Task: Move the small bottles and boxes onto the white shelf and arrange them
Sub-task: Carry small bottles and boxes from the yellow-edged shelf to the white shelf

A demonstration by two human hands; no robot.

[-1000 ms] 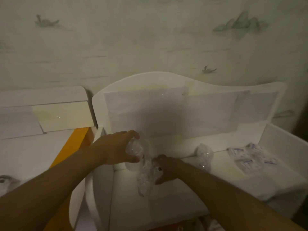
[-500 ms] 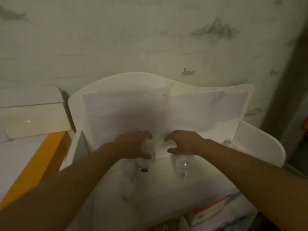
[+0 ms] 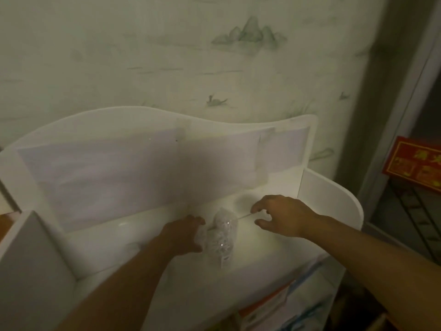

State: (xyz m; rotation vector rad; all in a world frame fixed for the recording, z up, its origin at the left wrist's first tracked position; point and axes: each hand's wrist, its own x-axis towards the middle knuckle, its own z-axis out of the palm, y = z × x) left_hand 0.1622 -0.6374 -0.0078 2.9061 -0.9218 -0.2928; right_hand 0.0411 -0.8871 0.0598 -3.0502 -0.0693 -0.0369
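The white shelf (image 3: pixel 102 249) has a wavy back panel and low side walls. A cluster of small clear plastic bottles (image 3: pixel 223 235) stands near the middle of its top surface, and how many there are is hard to tell in the dim light. My left hand (image 3: pixel 183 234) is curled around the cluster's left side. My right hand (image 3: pixel 282 216) hovers just right of the bottles with its fingers spread and bent, holding nothing I can make out. A thin pale line runs from its fingertips toward the bottles.
The shelf's right side wall (image 3: pixel 331 206) stands close behind my right hand. A red box with gold print (image 3: pixel 415 163) sits on a dark rack to the right. Colourful flat items (image 3: pixel 274 304) lie on the level below. Patterned wallpaper covers the wall behind.
The view has swung right. My right hand has come off its bottle and moved right. The bottles now stand bunched together at my left hand.
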